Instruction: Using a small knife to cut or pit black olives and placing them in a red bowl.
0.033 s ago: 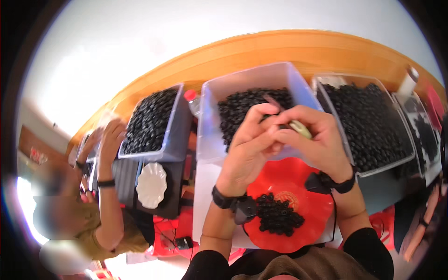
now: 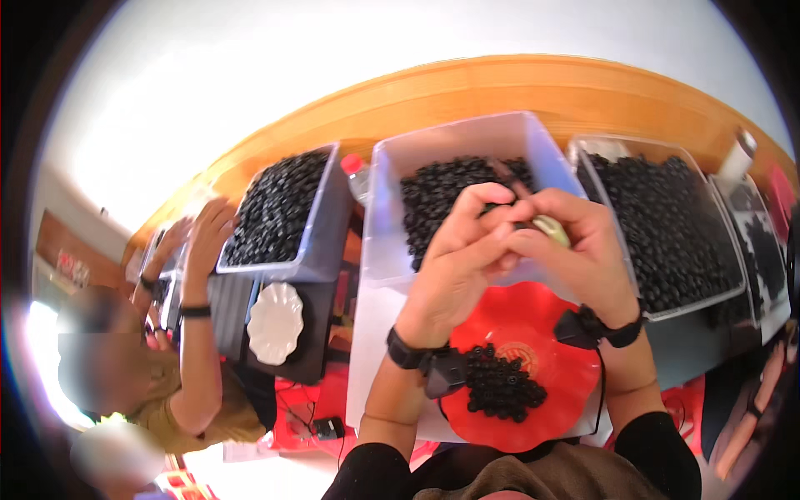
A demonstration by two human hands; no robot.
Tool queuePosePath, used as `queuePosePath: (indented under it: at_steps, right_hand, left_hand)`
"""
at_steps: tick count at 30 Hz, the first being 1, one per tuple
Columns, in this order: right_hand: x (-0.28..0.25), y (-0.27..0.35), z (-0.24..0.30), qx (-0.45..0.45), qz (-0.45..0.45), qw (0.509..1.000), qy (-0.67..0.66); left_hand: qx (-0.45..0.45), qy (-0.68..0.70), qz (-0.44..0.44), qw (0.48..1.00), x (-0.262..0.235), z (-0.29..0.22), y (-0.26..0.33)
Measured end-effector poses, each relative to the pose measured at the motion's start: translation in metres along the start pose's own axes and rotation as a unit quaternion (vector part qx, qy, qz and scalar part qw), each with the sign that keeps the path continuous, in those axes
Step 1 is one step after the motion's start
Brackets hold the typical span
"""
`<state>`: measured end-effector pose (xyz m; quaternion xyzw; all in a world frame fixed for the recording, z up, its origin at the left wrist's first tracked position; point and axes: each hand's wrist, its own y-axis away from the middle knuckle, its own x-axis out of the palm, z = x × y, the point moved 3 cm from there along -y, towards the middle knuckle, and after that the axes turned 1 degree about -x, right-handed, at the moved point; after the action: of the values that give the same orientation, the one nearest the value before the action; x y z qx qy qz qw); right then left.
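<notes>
Shared workshop, row of plastic tubs (image 2: 460, 143), heaps of small black pieces (image 2: 279, 212), co-worker (image 2: 198, 362) alongside

Wearing a creased brown garment (image 2: 546, 473). Showing a black sleeve (image 2: 367, 477) left of the garment and a matching one (image 2: 656, 450) right of it. Sporting black wristbands (image 2: 407, 350) farther out from the garment on either side, and bearing dark boxy modules (image 2: 447, 372) beside them. Trailing a thin black cable (image 2: 602, 390) from the right-hand module toward the garment.
</notes>
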<state>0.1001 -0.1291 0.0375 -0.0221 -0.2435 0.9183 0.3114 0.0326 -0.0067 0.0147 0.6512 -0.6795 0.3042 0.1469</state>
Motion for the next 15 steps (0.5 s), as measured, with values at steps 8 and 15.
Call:
queuePosePath:
  at_steps: [8, 15]
  right_hand:
    - [-0.008, 0.002, 0.003, 0.093, 0.003, 0.995, -0.018]
    - [0.002, 0.0, 0.005, 0.059, 0.008, 0.998, 0.014]
  left_hand:
    - [-0.023, -0.013, 0.002, 1.0, 0.009, -0.007, 0.004]
    - [-0.024, 0.009, 0.017, 1.0, 0.005, -0.009, 0.002]
